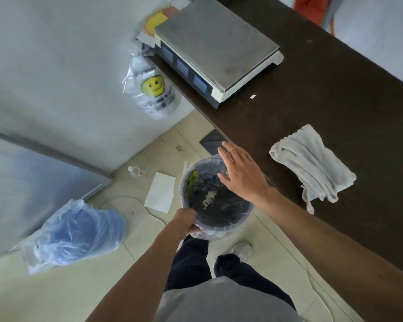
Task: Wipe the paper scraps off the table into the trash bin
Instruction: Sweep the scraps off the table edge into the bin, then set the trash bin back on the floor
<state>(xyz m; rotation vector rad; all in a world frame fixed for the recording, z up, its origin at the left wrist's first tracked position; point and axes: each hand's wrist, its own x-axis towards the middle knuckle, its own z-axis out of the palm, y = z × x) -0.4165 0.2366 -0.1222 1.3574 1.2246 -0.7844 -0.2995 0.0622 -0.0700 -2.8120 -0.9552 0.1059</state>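
The left hand [188,220] closes its grip on the near rim of the round dark trash bin with clear plastic liner [215,196], held beside the dark brown desk [335,101] edge. The right hand [241,173] hovers flat and wide over the bin. A crumpled white cloth [312,163] lies on the desk, and one small white paper scrap [253,96] is near the grey scale [216,46].

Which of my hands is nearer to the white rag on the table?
Right. The right hand hovers open over the trash bin, beside the white rag; the left hand grips the bin's near rim, farther away.

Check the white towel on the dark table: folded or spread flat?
Folded, loosely. The white towel lies bunched in overlapping layers on the dark table, untouched by either hand.
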